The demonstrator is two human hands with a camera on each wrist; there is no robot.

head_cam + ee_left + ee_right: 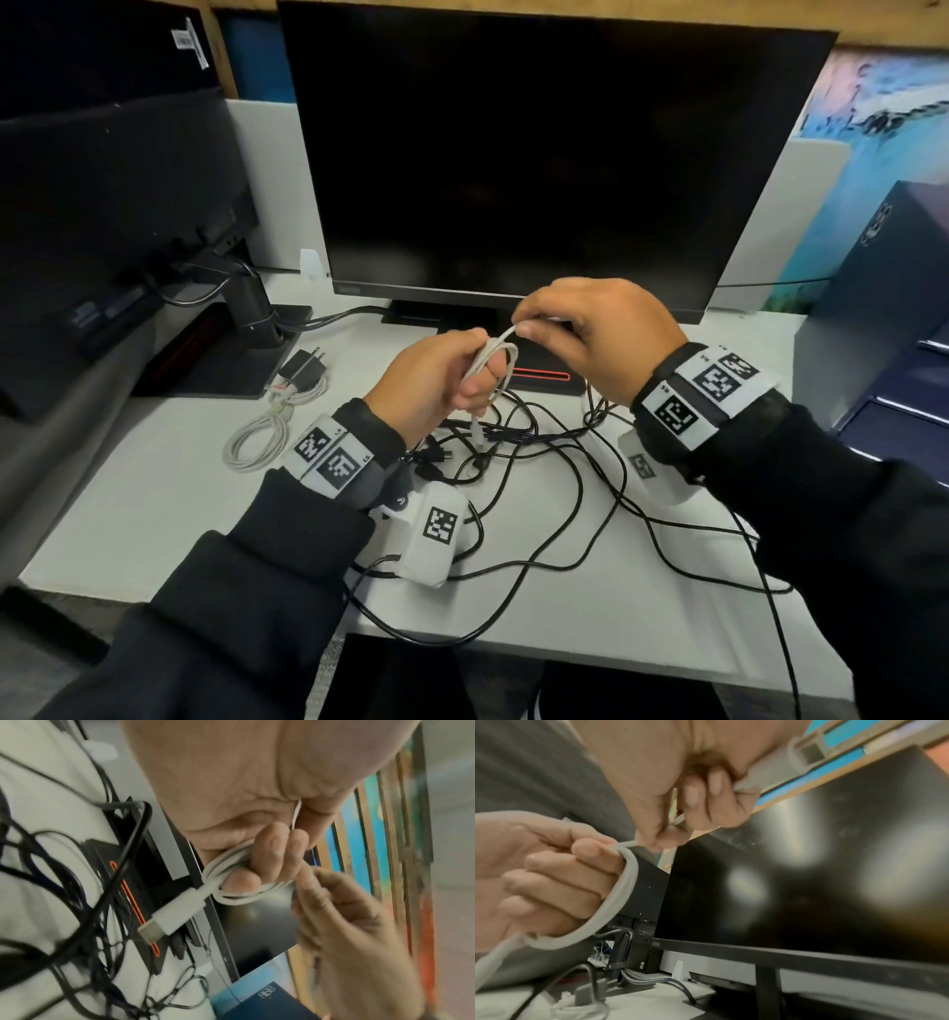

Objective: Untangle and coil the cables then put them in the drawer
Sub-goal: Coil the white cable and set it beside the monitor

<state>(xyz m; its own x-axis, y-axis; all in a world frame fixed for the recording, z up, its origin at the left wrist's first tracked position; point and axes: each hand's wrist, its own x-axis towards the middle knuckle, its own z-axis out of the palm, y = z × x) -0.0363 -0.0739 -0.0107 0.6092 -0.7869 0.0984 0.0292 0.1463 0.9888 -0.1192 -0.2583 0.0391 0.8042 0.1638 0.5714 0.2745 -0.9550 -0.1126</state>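
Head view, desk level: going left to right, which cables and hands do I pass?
Coiled white cable on the desk → left hand gripping the white cable coil → right hand pinching that cable's free end. The black cable tangle spreads beneath both hands, so it has no clear place.

In front of you a white counter (154, 514) carries a tangle of black cables (554, 462) near its front edge, a coiled white cable (254, 442) to the left, a black plug adapter (303, 366) just behind that coil, and two monitor bases (231, 360) farther back
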